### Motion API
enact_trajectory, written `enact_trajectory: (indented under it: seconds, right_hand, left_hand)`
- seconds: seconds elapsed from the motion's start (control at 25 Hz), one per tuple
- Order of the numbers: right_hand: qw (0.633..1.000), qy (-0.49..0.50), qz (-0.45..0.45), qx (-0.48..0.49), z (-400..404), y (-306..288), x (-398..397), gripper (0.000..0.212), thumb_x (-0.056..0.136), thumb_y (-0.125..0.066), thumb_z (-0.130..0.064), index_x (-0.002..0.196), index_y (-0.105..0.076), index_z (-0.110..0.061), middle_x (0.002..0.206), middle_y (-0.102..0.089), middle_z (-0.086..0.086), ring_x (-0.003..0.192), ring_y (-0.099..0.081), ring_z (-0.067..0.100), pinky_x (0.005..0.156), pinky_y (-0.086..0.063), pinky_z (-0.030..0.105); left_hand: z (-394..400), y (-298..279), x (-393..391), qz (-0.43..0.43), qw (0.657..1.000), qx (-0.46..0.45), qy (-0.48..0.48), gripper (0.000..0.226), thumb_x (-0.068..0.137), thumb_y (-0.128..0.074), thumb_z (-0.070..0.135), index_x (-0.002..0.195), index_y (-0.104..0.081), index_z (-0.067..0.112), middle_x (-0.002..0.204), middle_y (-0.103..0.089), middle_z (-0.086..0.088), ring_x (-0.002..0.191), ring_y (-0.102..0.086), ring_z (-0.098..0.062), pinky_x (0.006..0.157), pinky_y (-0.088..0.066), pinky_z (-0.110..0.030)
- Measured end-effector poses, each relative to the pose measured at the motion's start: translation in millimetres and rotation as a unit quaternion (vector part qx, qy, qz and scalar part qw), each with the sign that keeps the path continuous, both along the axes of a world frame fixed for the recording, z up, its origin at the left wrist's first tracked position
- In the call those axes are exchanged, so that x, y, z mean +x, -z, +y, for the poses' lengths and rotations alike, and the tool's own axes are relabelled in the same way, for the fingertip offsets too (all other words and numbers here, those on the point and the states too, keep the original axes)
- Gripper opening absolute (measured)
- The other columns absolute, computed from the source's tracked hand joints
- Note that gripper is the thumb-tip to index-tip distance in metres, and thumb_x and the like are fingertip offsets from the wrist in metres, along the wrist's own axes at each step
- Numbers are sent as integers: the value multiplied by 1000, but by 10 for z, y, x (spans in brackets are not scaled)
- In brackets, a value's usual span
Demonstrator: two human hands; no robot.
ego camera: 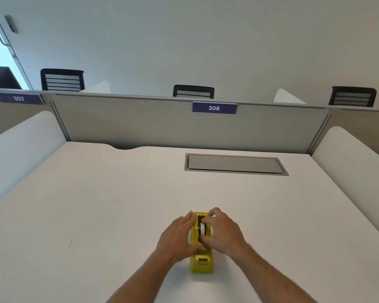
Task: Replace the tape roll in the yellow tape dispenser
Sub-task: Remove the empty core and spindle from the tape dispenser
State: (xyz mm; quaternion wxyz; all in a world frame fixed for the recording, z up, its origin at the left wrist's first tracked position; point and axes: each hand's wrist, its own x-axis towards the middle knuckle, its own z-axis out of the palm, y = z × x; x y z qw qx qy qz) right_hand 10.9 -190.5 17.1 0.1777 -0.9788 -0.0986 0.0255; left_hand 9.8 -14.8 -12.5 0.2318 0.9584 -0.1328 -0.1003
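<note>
A yellow tape dispenser (202,264) stands on the white desk (96,215), its cutter end toward me. A white tape roll (203,228) sits in its slot on a dark hub. My left hand (177,236) lies flat against the dispenser's left side, fingers straight, thumb near the slot. My right hand (222,230) curls over the top from the right and pinches the tape roll between thumb and fingers.
A grey cable hatch (235,164) is set into the desk at the back right. A grey partition (162,121) with a "306" label closes the far edge. White side dividers (354,162) flank the desk. Black chairs stand beyond.
</note>
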Motion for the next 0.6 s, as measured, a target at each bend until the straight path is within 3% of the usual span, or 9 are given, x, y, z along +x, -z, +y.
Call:
enact_trajectory:
  seconds: [0.28, 0.6]
  right_hand:
    - [1000, 0, -16, 22, 38, -23, 69, 38, 70, -68, -42, 106, -67, -31, 105, -54, -11, 89, -55, 8, 68, -53, 27]
    - [998, -19, -53, 38, -9, 23, 47, 38, 72, -64, -48, 106, -64, -32, 105, -62, -17, 93, -57, 6, 73, -52, 26]
  left_hand:
    - [-8, -11, 8, 2, 1000, -24, -10, 114, 62, -68, 75, 154, -11, 40, 164, -16, 18, 149, -22, -9, 114, -35, -37]
    - [-12, -26, -16, 13, 999, -32, -14, 114, 64, -68, 75, 154, -7, 41, 164, -13, 19, 149, -24, -11, 113, -35, -38]
